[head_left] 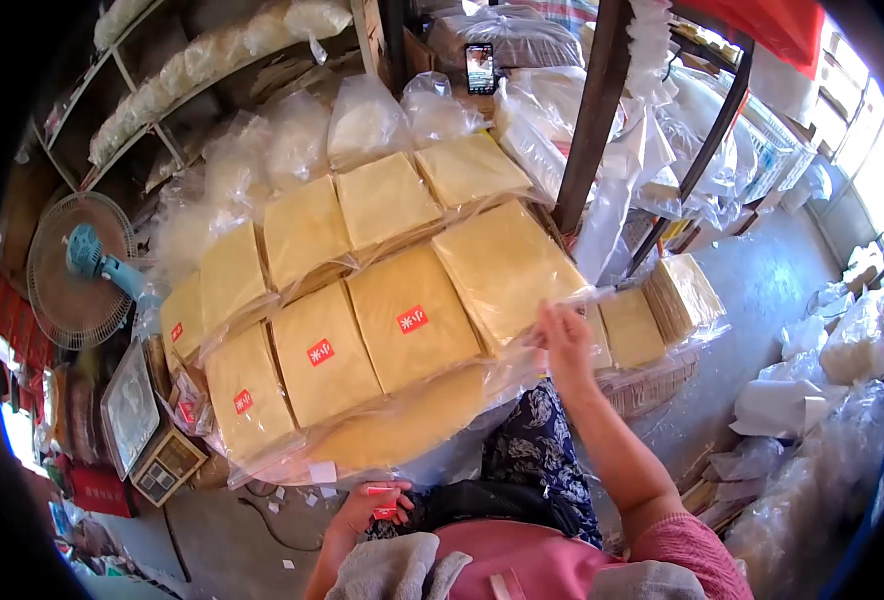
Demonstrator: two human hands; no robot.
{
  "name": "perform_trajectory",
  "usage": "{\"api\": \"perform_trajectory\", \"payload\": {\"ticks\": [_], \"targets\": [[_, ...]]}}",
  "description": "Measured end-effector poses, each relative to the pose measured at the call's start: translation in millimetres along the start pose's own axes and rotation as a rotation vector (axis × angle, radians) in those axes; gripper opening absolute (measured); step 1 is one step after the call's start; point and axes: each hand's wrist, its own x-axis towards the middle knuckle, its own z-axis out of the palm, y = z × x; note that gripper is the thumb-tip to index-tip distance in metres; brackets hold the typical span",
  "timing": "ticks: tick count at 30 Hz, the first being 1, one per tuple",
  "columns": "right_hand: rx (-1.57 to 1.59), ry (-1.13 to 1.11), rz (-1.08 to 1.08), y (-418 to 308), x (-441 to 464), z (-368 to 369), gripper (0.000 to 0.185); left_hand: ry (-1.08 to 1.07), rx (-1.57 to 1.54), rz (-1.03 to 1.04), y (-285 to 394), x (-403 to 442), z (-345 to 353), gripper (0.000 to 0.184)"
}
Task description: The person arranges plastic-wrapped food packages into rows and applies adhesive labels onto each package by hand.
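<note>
Down by my lap, my left hand [374,506] is closed on a small stack of red labels [386,502]. My right hand [566,340] is at the right edge of a plastic-wrapped stack of tan paper sheets [507,265], fingers drawn together and slightly blurred. Whether they pinch the clear plastic [522,372] beside them is hard to see. Red labels with white characters sit on several front stacks, among them the label on the middle stack [413,319]. The stack near my right hand shows no label.
A fan [84,262] stands at the left. Bulging clear bags [367,122] line the back, with a lit phone [479,68] behind them. Smaller paper bundles [684,295] lie right of the stacks. A dark post [594,115] rises behind. Plastic bags [857,345] pile up at the right.
</note>
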Motion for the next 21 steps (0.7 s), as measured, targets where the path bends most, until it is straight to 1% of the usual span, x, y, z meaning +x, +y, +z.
{"api": "perform_trajectory", "payload": {"ticks": [3, 6, 7, 9, 10, 11, 13, 15, 17, 19, 21], "targets": [[-0.096, -0.043, -0.089, 17.7, 5.1, 4.5, 0.029, 0.030, 0.018, -0.024, 5.5, -3.2, 5.9, 0.041], [-0.029, -0.208, -0.003, 13.6, 4.3, -7.7, 0.029, 0.040, 0.031, -0.053, 6.7, -2.9, 6.2, 0.039], [0.013, -0.271, -0.018, 17.0, 2.6, -13.5, 0.028, 0.041, 0.036, -0.057, 6.8, -1.0, 5.4, 0.038], [0.063, -0.523, 0.144, 7.4, -1.7, -37.1, 0.029, 0.145, 0.032, -0.038, 3.8, -8.0, 8.1, 0.036], [0.089, -0.587, 0.236, 6.8, -8.1, -71.5, 0.029, 0.160, 0.063, -0.068, 8.9, -1.1, 14.0, 0.035], [0.163, -0.510, 0.361, 8.0, -8.7, -96.1, 0.030, 0.184, 0.056, -0.075, 10.4, -0.7, 18.1, 0.032], [0.071, -0.197, 0.444, 10.8, 1.6, -149.6, 0.030, 0.190, 0.025, -0.088, 7.4, 2.2, 16.7, 0.031], [0.078, 0.078, 0.399, 41.6, 20.5, -215.8, 0.030, 0.206, -0.007, -0.125, 7.0, 5.3, 11.3, 0.029], [-0.012, 0.414, 0.435, 90.4, 40.1, -287.4, 0.029, 0.239, 0.022, -0.171, 16.2, 8.2, 18.9, 0.030], [-0.169, 0.654, 0.507, 143.9, 63.1, -362.4, 0.036, 0.311, 0.057, -0.221, 26.3, 7.2, 30.8, 0.028], [-0.382, 0.770, 0.587, 166.4, 78.9, -407.7, 0.048, 0.348, 0.071, -0.279, 34.4, 7.4, 37.3, 0.028]]}}
